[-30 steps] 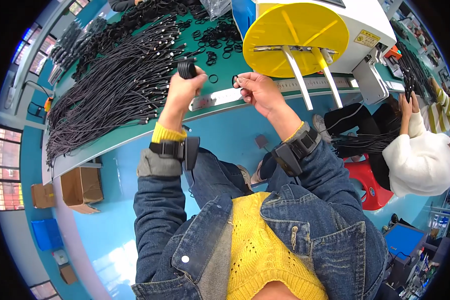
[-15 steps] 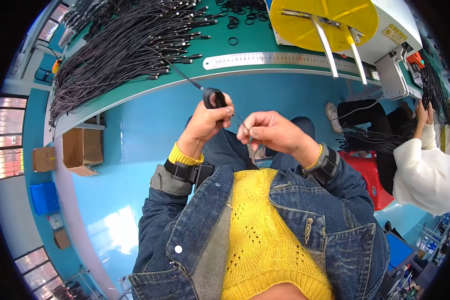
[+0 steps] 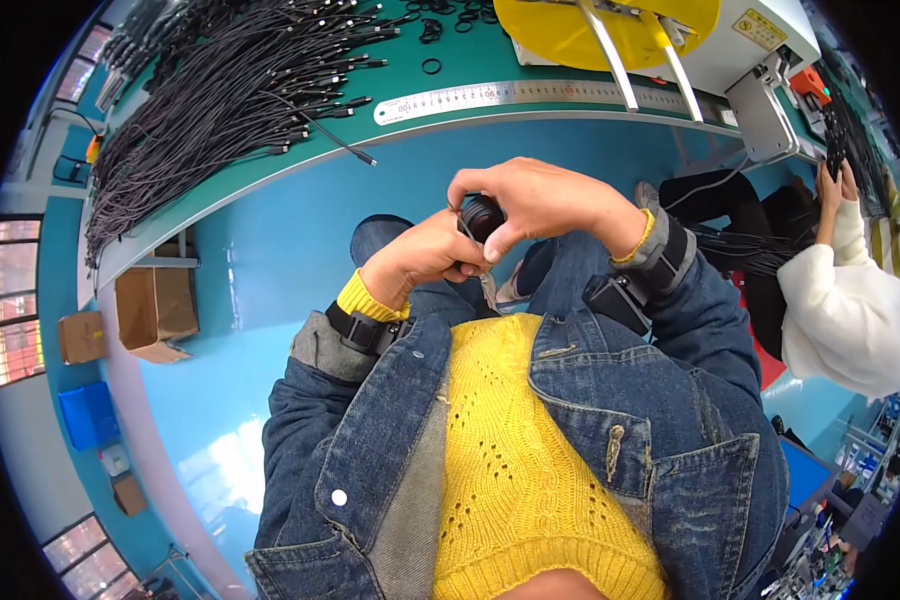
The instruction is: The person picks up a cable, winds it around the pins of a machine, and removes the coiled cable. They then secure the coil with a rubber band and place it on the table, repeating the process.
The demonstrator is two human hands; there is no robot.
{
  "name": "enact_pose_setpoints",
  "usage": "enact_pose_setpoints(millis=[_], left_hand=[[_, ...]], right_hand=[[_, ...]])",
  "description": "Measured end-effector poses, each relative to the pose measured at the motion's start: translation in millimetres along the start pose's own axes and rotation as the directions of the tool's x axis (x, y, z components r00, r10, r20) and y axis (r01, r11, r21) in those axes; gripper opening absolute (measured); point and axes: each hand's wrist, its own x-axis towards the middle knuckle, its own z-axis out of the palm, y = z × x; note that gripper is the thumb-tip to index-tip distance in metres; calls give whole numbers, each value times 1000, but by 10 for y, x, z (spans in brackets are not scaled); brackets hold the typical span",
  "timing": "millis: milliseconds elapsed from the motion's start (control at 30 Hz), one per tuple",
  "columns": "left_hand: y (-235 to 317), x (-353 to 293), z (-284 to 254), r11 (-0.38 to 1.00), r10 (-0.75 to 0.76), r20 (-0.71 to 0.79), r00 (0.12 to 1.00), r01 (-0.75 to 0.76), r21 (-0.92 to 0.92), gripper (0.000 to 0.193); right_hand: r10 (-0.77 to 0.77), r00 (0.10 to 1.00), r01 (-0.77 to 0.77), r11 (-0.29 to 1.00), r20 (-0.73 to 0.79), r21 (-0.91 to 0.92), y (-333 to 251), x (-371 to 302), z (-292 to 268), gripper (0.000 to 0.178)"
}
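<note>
My two hands meet close to my chest, above my lap. My left hand and my right hand both grip a small coiled bundle of black cable, which shows between the fingers. The right hand's fingers curl over its top; the left hand holds it from below. Most of the bundle is hidden by my fingers. Both wrists wear black straps over yellow cuffs and denim sleeves.
A green workbench runs across the top, with a large heap of black cables, a steel ruler, small black rings and a yellow-disc winding machine. Another person in white sits at the right. Cardboard boxes stand on the blue floor.
My hands have drawn back from the bench toward my chest, and the cable bundle has come with them. My right hand has closed over the bundle, which only my left hand held before.
</note>
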Motion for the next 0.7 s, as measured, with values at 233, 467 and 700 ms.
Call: enact_pose_setpoints(millis=[233, 467, 700], left_hand=[[44, -96, 53, 985, 154, -116, 981, -162, -57, 31], [34, -104, 63, 944, 238, -347, 907, -132, 304, 44], [-261, 128, 66, 700, 553, -301, 777, -238, 673, 23]], right_hand=[[325, 941, -273, 580, 90, 768, 196, -113, 281, 28], [535, 844, -343, 566, -17, 749, 139, -30, 219, 30], [321, 898, -362, 928, -301, -91, -177, 164, 446, 47]])
